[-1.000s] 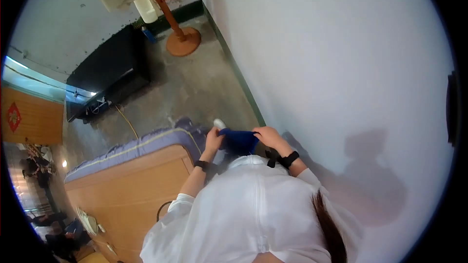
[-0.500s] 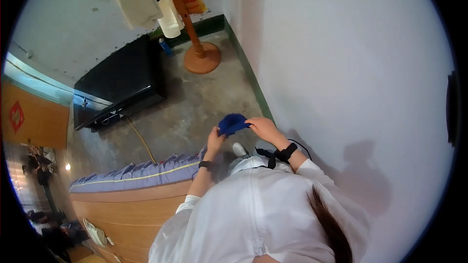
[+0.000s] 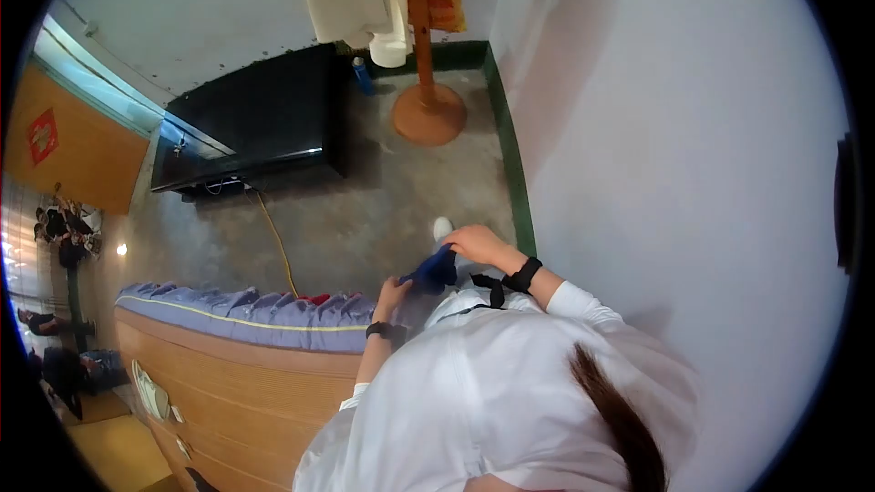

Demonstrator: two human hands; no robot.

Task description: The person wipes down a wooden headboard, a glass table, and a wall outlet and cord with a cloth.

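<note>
A small dark blue cloth item (image 3: 432, 273) hangs between my hands in front of my white top; its exact kind is unclear. My left hand (image 3: 392, 296) pinches its left end, close to the bed's edge. At its upper right end, my right hand (image 3: 476, 244) has its fingers closed on the fabric. Each wrist wears a black band. Just beyond my right hand, a white shoe (image 3: 443, 227) shows on the floor.
On my left is a bed with a wooden mat (image 3: 246, 383) and a purple ruffled edge (image 3: 246, 314). Ahead are a black cabinet (image 3: 255, 114), a blue can (image 3: 363, 77) and a wooden stand (image 3: 428, 116). A yellow cord (image 3: 277, 241) crosses the floor. A pale wall (image 3: 674, 146) rises at right.
Both hands have lowered toward my body with the blue cloth, which now hangs bunched instead of stretched out. The camera view has turned, shifting the stand and cabinet to the right.
</note>
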